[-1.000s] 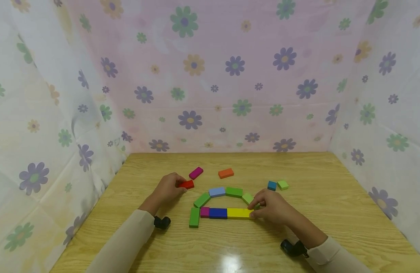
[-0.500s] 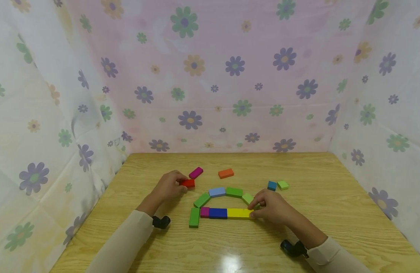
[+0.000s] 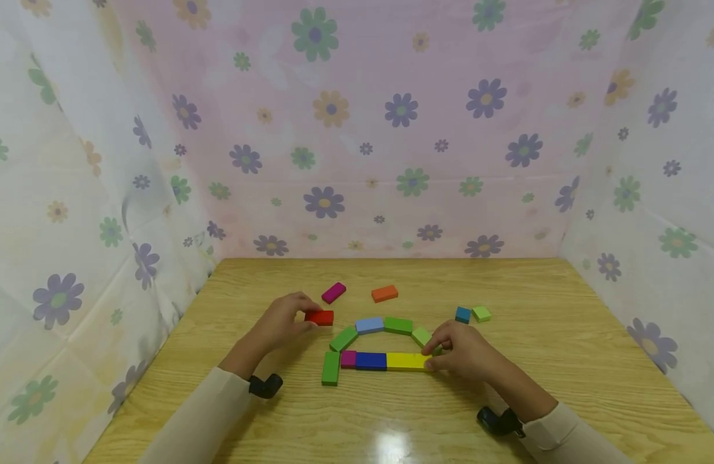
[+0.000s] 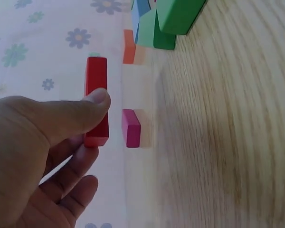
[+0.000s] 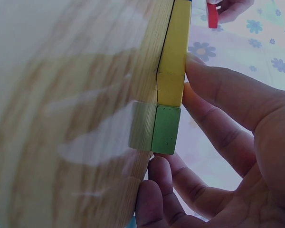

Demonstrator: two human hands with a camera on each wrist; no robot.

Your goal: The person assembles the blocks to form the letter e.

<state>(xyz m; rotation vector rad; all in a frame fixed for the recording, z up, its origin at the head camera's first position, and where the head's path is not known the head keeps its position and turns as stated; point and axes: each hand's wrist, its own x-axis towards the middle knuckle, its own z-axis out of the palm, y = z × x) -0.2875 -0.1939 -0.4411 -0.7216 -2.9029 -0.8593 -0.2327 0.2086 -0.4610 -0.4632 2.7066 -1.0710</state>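
Observation:
My left hand (image 3: 283,320) pinches a red block (image 3: 319,318) between thumb and fingers, holding it by its left end. The left wrist view has the thumb across the block's face. On the table is an arch of green and light blue (image 3: 370,325) blocks. Under it runs a straight row with a magenta block (image 3: 348,359), a dark blue block (image 3: 371,361) and a yellow block (image 3: 408,362). At the row's right end my right hand (image 3: 463,351) holds the yellow part with thumb and forefinger. Its other fingers lie by a green block (image 5: 166,129) in the right wrist view.
Behind the arch lie a loose magenta block (image 3: 334,292) and an orange block (image 3: 385,294). A small blue block (image 3: 463,315) and a light green block (image 3: 481,314) sit beyond the right hand. Flowered cloth (image 3: 380,129) hangs around the wooden table (image 3: 264,277).
My left hand has shifted slightly toward me with the red block, which shows more of its length and points more squarely right. My right hand has stayed in place.

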